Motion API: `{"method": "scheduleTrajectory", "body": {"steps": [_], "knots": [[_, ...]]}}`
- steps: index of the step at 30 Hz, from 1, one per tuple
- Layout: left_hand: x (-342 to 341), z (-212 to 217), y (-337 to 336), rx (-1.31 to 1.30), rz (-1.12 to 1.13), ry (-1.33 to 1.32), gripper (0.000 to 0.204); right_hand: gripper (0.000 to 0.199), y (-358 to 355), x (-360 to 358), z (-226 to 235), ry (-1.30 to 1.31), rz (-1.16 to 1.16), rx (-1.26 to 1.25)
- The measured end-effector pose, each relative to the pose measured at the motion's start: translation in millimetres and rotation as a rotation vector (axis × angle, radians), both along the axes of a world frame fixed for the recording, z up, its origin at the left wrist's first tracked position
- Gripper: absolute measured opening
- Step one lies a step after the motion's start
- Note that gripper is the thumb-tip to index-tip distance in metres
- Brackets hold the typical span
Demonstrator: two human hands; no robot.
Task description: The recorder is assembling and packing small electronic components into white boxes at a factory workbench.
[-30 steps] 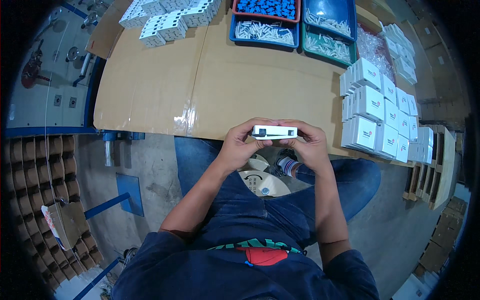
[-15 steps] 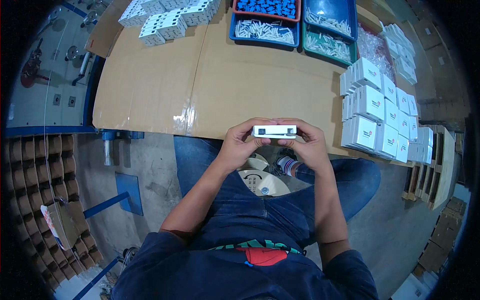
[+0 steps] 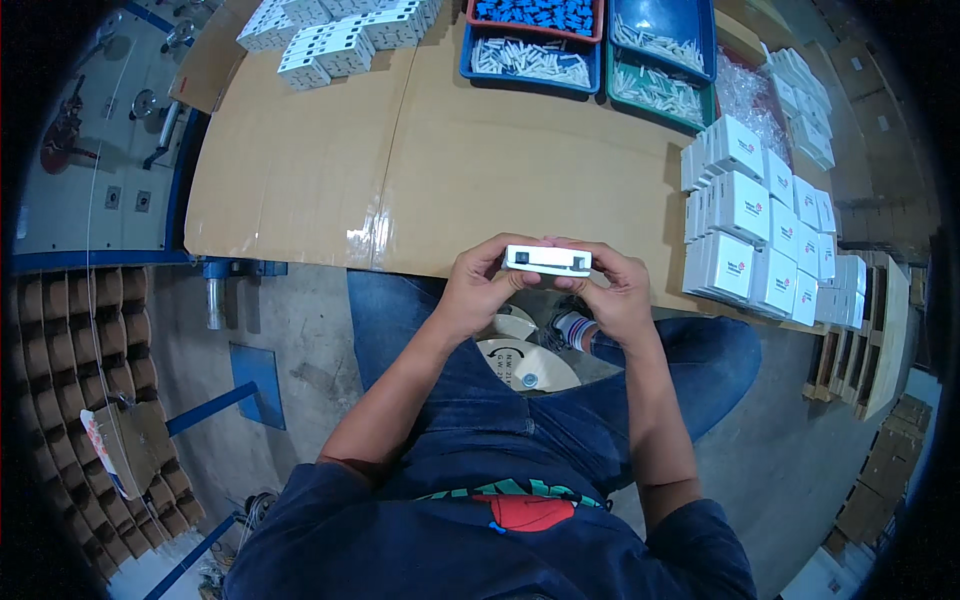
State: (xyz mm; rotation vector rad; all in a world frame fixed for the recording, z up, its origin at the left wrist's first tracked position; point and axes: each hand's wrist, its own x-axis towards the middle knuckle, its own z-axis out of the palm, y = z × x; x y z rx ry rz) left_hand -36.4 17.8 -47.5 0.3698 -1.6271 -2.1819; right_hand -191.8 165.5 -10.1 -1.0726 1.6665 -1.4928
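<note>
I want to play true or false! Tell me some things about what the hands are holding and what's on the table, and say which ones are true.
1. Both hands hold one small white box. True: the left hand and the right hand grip its two ends.
2. The white box rests flat on the table. False: it is held up at the edge of the cardboard-covered table.
3. White boxes are stacked on the person's right. True.
4. The trays at the far side are all empty. False: the blue tray holds small white parts.
5. The person wears gloves. False: both hands are bare.
</note>
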Motion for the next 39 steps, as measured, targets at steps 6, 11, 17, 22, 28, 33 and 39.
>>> {"method": "scheduleTrajectory", "body": {"steps": [6,11,17,22,28,33,39], "knots": [[-1,-9,2,0.032,0.02,0.013,0.03,0.035,-1,0,-1,-0.077,-0.036,0.002],[-1,-4,-1,0.036,0.022,-0.061,0.031,0.031,-3,2,-5,-0.185,-0.047,0.045],[-5,10,2,0.047,0.049,-0.027,0.032,0.034,-6,5,-13,-0.291,-0.116,-0.014],[-3,-1,-5,0.097,0.032,-0.087,0.031,0.034,-2,-1,-19,-0.343,-0.045,0.081],[-11,-1,-12,0.107,0.032,-0.121,0.032,0.038,-9,-1,-23,-0.295,-0.082,0.117],[-20,7,-10,0.13,-0.003,-0.099,0.036,0.045,-21,9,-28,-0.264,-0.331,-0.04],[-21,1,4,0.137,0.054,-0.117,0.056,0.071,-18,34,-35,0.301,-0.419,-0.019]]}}
